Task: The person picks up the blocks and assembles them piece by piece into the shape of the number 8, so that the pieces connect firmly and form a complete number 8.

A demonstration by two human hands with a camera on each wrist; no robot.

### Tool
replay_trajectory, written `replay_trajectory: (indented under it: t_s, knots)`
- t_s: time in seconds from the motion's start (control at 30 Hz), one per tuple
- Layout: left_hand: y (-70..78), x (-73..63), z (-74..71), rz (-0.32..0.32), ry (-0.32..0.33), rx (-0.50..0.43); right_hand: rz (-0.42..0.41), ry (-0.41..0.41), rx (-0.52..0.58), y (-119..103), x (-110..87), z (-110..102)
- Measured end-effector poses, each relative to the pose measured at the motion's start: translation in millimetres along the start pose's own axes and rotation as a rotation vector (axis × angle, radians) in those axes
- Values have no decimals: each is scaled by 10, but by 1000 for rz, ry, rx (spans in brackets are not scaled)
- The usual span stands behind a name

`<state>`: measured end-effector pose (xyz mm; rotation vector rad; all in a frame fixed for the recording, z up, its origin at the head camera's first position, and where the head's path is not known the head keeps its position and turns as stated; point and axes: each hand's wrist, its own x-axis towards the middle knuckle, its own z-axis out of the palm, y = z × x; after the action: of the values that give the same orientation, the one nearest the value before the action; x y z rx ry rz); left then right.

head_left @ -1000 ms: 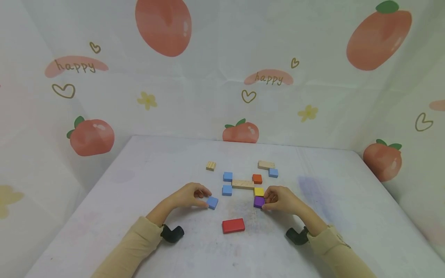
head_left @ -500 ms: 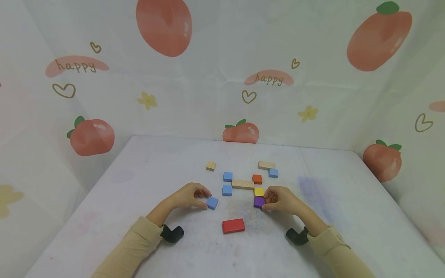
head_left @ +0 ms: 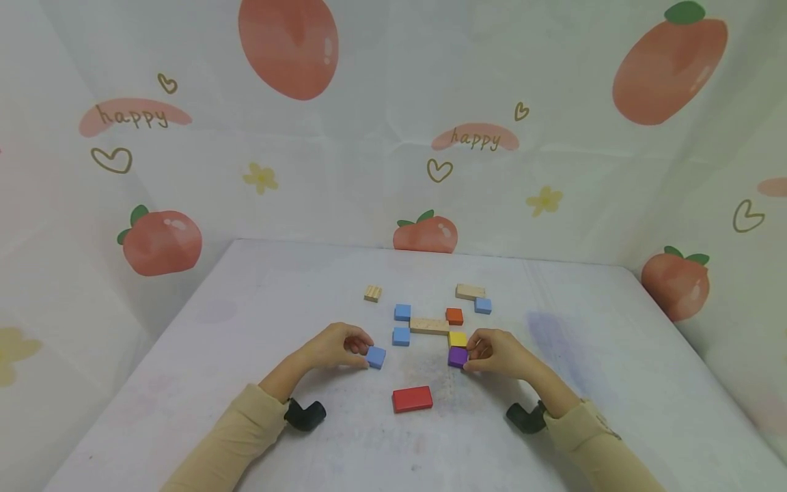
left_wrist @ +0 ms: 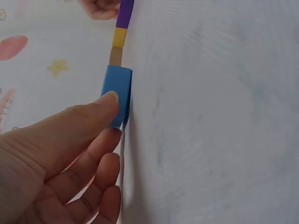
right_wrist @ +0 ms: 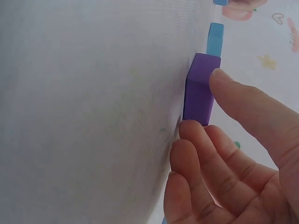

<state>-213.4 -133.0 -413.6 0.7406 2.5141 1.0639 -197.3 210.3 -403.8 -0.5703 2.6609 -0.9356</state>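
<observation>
Left hand (head_left: 334, 346) pinching blue block (head_left: 377, 357), slightly askew, right hand (head_left: 501, 355) pinching purple block (head_left: 458, 357), straighter

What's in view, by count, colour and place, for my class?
long plank: one, tan, centre
short plank: one, tan, back right
striped block: one, tan, back left
blue blocks: four, blue, three left of long plank, one back right
purple block: one, purple, centre-right
yellow block: one, yellow, behind purple
orange block: one, orange, behind yellow
red block: one, red, front
table: one, white, below
backdrop: one, white, fruit-printed, behind
sleeves: two, beige, forearms
wrist devices: two, black, wrists
left hand: one, pinching blue block
right hand: one, pinching purple block
</observation>
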Motion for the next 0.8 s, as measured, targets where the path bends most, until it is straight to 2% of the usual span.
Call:
replay_trajectory:
  t_s: [0.37, 0.8]
  knots:
    - [48, 23, 29, 14, 38, -26, 3, -1, -8, -2, 13, -3]
    - [153, 85, 113, -6, 59, -41, 2, -4, 0, 4, 16, -3]
